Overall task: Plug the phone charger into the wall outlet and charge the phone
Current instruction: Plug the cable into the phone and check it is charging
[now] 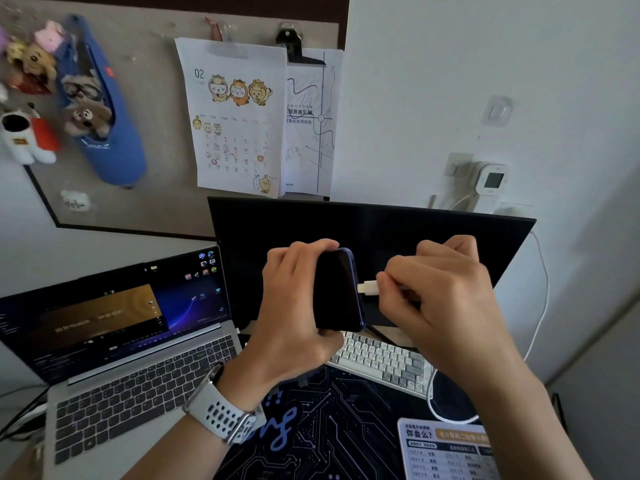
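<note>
While we hold the phone (337, 289) up on edge in front of the dark monitor (381, 230), its bottom edge faces right toward the white connector (367, 286), which sits just beside the port and, as far as we can tell, is not yet seated. Our left hand (294, 303) wraps the phone from the left, its fingers (311, 244) curled over the top edge and clamped on the body. Our right hand (436, 289) pinches the connector, fingers closed together on its white shell, with the rest of the hand bunched behind it. From there the white cable (543, 299) loops down over the counter (346, 410), past the pale keyboard (381, 362), and climbs the right side of the monitor toward the wall. Up there a white charger (490, 180) sits against the wall outlet (459, 164), so we judge the wall end of the job done, though the prongs themselves are hidden. What is left, by our reading, is the last small push of the connector into the phone and then setting the phone down to charge. An open laptop (138, 341) stands to the left, a printed card (446, 452) lies at the near right corner, and a calendar sheet (235, 116) hangs on the board above.
</note>
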Demonstrator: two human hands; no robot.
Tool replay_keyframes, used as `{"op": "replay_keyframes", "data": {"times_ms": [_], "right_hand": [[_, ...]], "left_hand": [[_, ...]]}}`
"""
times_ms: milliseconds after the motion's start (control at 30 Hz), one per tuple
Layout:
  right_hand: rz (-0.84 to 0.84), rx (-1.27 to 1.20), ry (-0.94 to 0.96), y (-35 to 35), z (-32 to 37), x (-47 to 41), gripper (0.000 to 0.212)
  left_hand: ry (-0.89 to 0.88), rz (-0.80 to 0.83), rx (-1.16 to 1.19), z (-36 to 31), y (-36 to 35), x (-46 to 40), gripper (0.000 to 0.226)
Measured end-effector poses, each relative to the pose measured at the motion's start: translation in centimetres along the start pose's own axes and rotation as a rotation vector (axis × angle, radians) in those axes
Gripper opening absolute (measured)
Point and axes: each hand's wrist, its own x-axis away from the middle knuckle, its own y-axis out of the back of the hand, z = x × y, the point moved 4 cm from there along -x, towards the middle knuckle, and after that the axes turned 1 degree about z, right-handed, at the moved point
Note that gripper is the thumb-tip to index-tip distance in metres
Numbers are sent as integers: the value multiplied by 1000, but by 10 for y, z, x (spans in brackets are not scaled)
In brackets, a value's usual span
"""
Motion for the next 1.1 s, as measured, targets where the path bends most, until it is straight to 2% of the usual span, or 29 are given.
{"op": "replay_keyframes", "data": {"times_ms": [400,700,1100], "right_hand": [[93,238,-39,-18,-3,-2,40],[125,261,-47,-25,-2,0,40],[215,230,-118,-34,-4,8,44]], "left_hand": [[68,89,-232,15,-11,1,87],[98,133,-175,17,-13,1,84],[138,168,-218,12,-19,-1,83]]}}
